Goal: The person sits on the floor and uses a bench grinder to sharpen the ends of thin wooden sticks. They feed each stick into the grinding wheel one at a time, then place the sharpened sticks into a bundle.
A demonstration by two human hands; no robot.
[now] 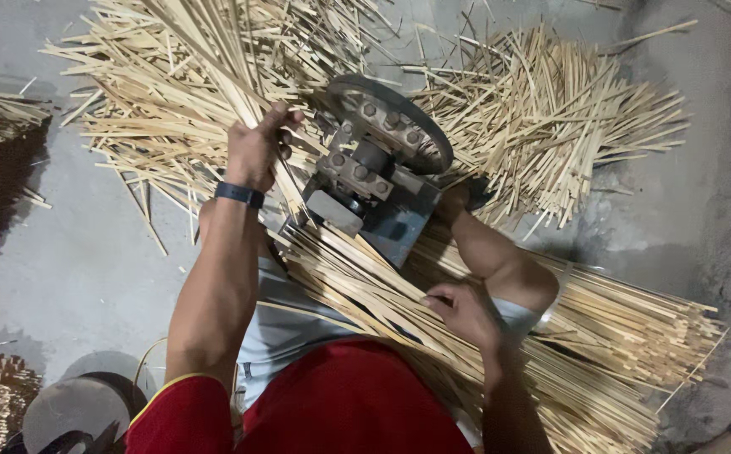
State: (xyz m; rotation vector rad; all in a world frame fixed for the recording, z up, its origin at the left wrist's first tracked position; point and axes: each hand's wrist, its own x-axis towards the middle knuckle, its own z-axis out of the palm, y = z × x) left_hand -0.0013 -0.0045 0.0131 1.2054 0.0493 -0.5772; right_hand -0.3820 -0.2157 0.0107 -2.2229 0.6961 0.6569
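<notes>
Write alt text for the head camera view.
A person's left hand grips pale bamboo strips beside a small grey metal machine on a concrete floor. The right hand rests on a bundle of thin sticks across the lap.

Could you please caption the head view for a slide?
Left hand and right hand handle bamboo strips beside a metal machine.
</notes>
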